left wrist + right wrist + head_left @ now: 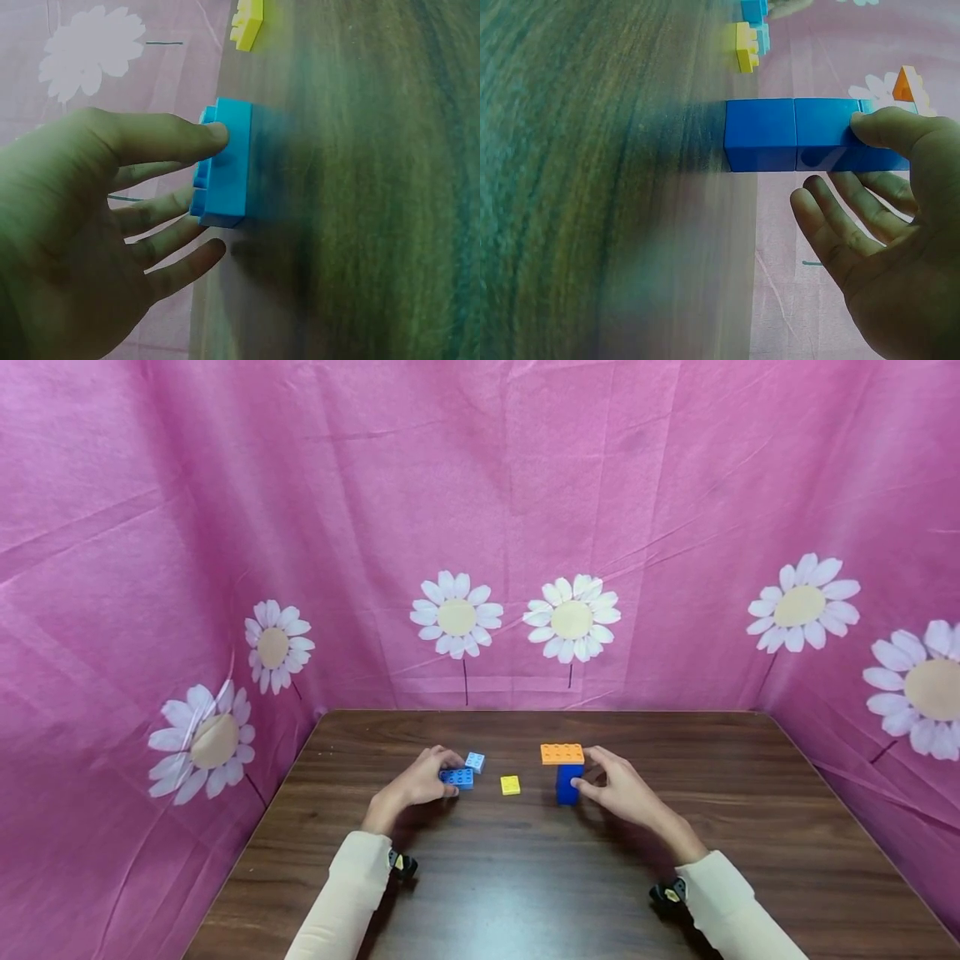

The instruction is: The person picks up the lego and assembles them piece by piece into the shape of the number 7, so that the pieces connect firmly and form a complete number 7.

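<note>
Now the left hand pinches an oblong blue brick, studs up, between thumb and fingers, low over the streaky, dark wood-grain table, a stubbier pale-blue brick right beside it. Across the way, the right hand grips a smooth, flat-sided dark-blue column, standing upright, capped by a studded orange slab jutting leftward. Between them sits a small, square yellow brick.

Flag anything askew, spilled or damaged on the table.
Only the orange eight-stud brick stands out: it sits off-centre atop the dark blue tower, overhanging toward the left hand, so it looks lopsided. The right hand grips the tower. No spill or damage visible.
</note>
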`<state>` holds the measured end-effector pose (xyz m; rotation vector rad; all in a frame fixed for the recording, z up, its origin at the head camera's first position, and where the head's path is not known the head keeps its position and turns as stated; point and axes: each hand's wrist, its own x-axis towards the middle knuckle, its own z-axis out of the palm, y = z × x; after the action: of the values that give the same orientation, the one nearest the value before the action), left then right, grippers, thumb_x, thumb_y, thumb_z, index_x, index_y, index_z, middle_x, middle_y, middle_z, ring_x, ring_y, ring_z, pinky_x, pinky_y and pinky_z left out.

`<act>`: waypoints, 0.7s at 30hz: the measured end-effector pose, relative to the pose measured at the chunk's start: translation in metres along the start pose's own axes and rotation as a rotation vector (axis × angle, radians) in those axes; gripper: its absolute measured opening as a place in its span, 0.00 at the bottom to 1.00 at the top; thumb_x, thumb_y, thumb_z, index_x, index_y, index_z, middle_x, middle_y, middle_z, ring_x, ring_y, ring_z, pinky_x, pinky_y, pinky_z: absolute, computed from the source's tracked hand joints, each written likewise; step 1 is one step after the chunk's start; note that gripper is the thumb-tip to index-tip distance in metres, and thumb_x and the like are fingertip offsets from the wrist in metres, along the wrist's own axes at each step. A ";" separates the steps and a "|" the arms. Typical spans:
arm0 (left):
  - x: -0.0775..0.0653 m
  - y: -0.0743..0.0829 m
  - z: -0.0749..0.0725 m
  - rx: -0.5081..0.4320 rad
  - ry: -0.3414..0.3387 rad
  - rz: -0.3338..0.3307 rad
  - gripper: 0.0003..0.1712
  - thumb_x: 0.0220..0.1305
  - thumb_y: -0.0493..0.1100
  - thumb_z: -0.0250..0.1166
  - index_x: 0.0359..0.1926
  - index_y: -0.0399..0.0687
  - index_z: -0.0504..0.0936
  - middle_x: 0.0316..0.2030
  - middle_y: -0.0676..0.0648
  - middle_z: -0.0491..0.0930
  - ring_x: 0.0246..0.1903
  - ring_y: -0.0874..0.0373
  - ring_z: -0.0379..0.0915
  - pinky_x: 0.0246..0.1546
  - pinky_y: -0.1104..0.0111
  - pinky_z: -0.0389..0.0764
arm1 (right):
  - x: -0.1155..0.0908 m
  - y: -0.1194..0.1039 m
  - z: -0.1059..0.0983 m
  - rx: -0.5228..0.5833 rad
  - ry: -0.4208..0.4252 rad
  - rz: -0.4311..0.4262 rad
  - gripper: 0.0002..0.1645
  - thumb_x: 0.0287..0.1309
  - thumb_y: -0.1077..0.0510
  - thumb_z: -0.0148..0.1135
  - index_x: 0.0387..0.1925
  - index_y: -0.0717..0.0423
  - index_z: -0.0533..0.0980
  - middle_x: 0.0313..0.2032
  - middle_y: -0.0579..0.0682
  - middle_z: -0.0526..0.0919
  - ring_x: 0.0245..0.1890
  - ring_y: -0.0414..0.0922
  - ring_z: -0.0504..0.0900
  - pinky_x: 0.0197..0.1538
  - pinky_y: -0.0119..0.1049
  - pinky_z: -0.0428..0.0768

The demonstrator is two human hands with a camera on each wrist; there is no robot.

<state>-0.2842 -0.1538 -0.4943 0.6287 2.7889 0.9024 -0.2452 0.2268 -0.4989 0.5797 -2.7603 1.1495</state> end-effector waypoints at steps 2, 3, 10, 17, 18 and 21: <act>0.000 -0.001 0.002 -0.002 -0.008 -0.006 0.27 0.58 0.34 0.78 0.60 0.41 0.84 0.56 0.42 0.80 0.60 0.46 0.71 0.67 0.47 0.75 | 0.000 0.000 0.000 -0.001 -0.002 -0.009 0.29 0.68 0.55 0.72 0.66 0.61 0.76 0.55 0.56 0.84 0.45 0.46 0.87 0.45 0.38 0.87; 0.000 -0.001 0.002 0.001 -0.007 -0.005 0.27 0.58 0.34 0.78 0.60 0.41 0.83 0.56 0.41 0.80 0.60 0.46 0.72 0.67 0.46 0.75 | 0.000 0.000 0.000 -0.001 0.000 -0.006 0.29 0.68 0.55 0.72 0.66 0.61 0.76 0.55 0.55 0.84 0.45 0.46 0.86 0.45 0.38 0.87; 0.000 0.001 0.006 -0.012 0.001 -0.020 0.23 0.62 0.32 0.76 0.58 0.40 0.84 0.53 0.42 0.81 0.58 0.46 0.75 0.65 0.49 0.78 | -0.001 0.001 0.002 -0.004 0.012 -0.015 0.28 0.69 0.55 0.72 0.65 0.61 0.77 0.54 0.55 0.85 0.45 0.46 0.86 0.45 0.36 0.86; 0.001 0.001 0.007 -0.001 0.013 -0.009 0.18 0.63 0.33 0.74 0.54 0.40 0.86 0.48 0.44 0.81 0.50 0.50 0.77 0.56 0.54 0.81 | -0.002 0.002 0.003 -0.001 0.014 -0.015 0.27 0.69 0.56 0.72 0.65 0.59 0.78 0.54 0.52 0.85 0.46 0.44 0.86 0.46 0.34 0.86; 0.001 0.001 0.007 0.005 0.013 -0.002 0.18 0.63 0.33 0.74 0.54 0.39 0.86 0.47 0.44 0.80 0.49 0.50 0.77 0.55 0.55 0.81 | -0.002 0.002 0.003 0.000 0.015 -0.017 0.26 0.69 0.56 0.72 0.64 0.59 0.78 0.53 0.52 0.85 0.46 0.44 0.86 0.46 0.34 0.86; 0.001 0.001 0.007 0.013 0.024 0.014 0.17 0.62 0.33 0.75 0.53 0.38 0.86 0.46 0.44 0.80 0.48 0.51 0.77 0.53 0.55 0.81 | -0.003 0.002 0.002 0.003 0.025 -0.026 0.26 0.69 0.55 0.72 0.63 0.59 0.78 0.51 0.51 0.85 0.44 0.43 0.86 0.45 0.34 0.86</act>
<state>-0.2831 -0.1491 -0.4999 0.6441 2.8176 0.9009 -0.2430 0.2270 -0.5024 0.5965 -2.7223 1.1479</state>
